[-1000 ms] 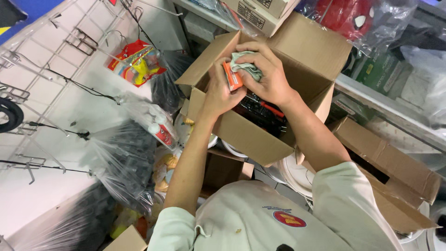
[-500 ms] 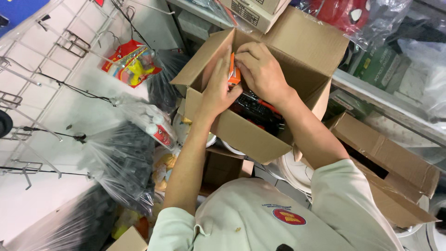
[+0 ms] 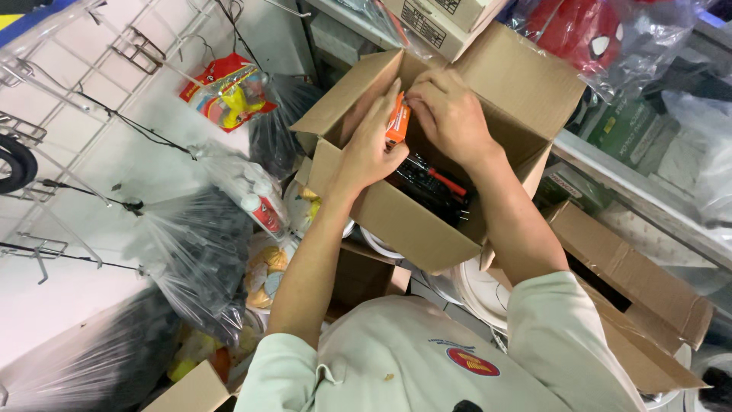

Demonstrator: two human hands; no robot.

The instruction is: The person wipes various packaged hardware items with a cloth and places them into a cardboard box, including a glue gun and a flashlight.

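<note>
An open brown cardboard box (image 3: 396, 221) stands in front of me with its flaps spread. Both my hands reach into it. My left hand (image 3: 374, 145) grips a small orange packet (image 3: 397, 124) upright at the box's far inner wall. My right hand (image 3: 450, 114) is closed beside it, fingertips touching the packet's top edge. Below the hands, black items with orange-red parts (image 3: 435, 187) lie packed in the bottom of the box.
Clear plastic bags of toys (image 3: 206, 244) hang and pile at the left by a white wire grid wall (image 3: 69, 99). A red packaged toy (image 3: 229, 88) hangs there. More open cardboard boxes (image 3: 633, 275) sit at right, under a shelf (image 3: 648, 198) with bagged goods.
Both hands have pushed deeper into the box, towards its far wall. The crumpled pale packet seen a second ago is gone from view; the orange packet now stands upright between the fingers.
</note>
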